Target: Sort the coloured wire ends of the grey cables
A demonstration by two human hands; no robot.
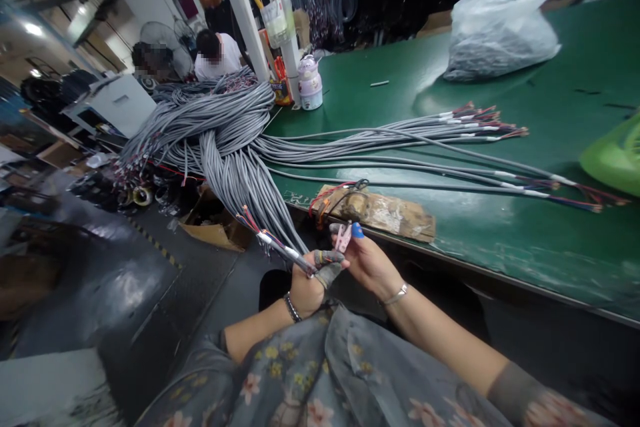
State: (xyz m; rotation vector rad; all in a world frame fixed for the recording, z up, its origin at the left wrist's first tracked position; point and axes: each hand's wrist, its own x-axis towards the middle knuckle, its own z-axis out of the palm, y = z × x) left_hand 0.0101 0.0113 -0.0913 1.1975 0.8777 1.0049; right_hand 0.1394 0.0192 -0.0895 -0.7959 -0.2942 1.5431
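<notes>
Green tabletop [400, 87] stretches ahead; off its near edge, the left hand [306, 290] closes around grey cables [286, 250], their wire ends [247, 216] slanting up-left, while the right hand [373, 267], nearer that edge, pinches a pink piece [343, 237] (perhaps a clip) just right of them.

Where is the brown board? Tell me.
In the head view, right of centre, the brown board lies on the near edge of the green table, between the right hand and the grey cables.
</notes>
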